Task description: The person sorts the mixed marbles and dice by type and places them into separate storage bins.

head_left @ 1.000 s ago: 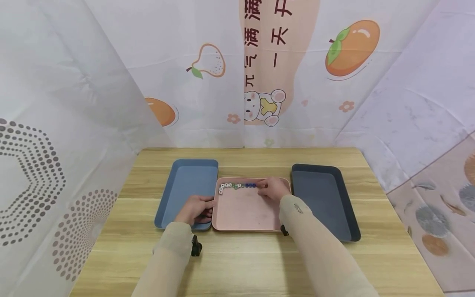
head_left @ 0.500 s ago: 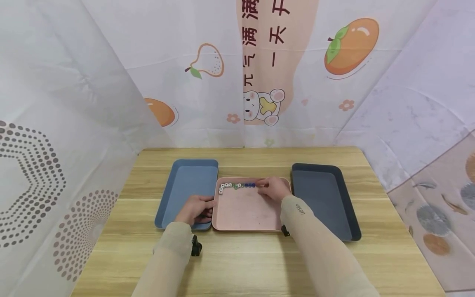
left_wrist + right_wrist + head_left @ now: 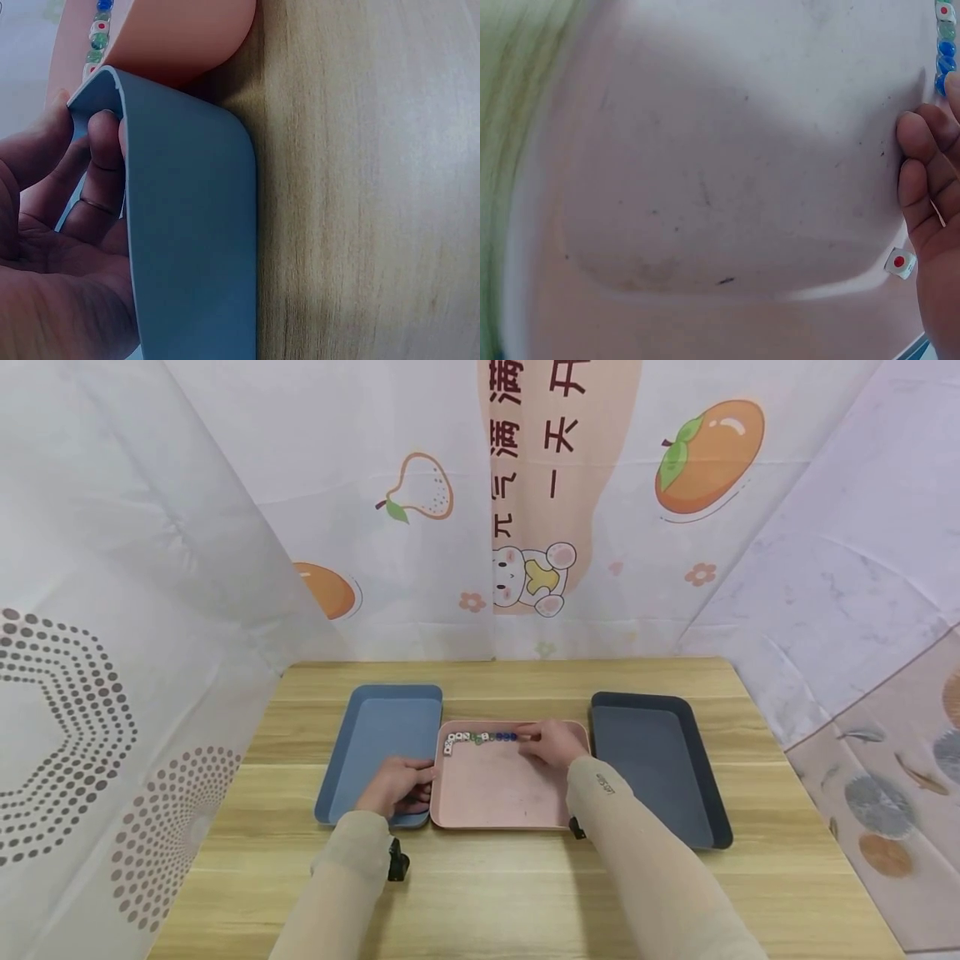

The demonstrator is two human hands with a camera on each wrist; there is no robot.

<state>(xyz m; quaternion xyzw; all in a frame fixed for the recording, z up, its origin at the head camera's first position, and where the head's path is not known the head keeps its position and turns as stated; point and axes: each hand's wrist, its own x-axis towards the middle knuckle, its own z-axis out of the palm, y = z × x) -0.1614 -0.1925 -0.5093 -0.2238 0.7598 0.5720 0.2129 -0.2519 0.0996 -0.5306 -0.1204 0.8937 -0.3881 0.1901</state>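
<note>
Inside a pink tray (image 3: 495, 793), a row of small white dice (image 3: 458, 737) and green and blue glass beads (image 3: 506, 737) lies along the far wall. My left hand (image 3: 395, 783) grips the light blue tray (image 3: 187, 225) near its corner; its fingers are inside, its thumb over the rim against the pink tray. At the row's right end my right hand (image 3: 557, 743) has a fingertip touching the last blue bead (image 3: 942, 82); whether it pinches the bead is hidden. Close beside that hand sits a single white die (image 3: 900, 262) with a red dot.
A dark blue-grey tray (image 3: 652, 760) stands to the right, close by the pink one. All the trays rest on a wooden table (image 3: 480, 893). A printed curtain (image 3: 450, 568) hangs behind the table's far edge, with more cloth at both sides.
</note>
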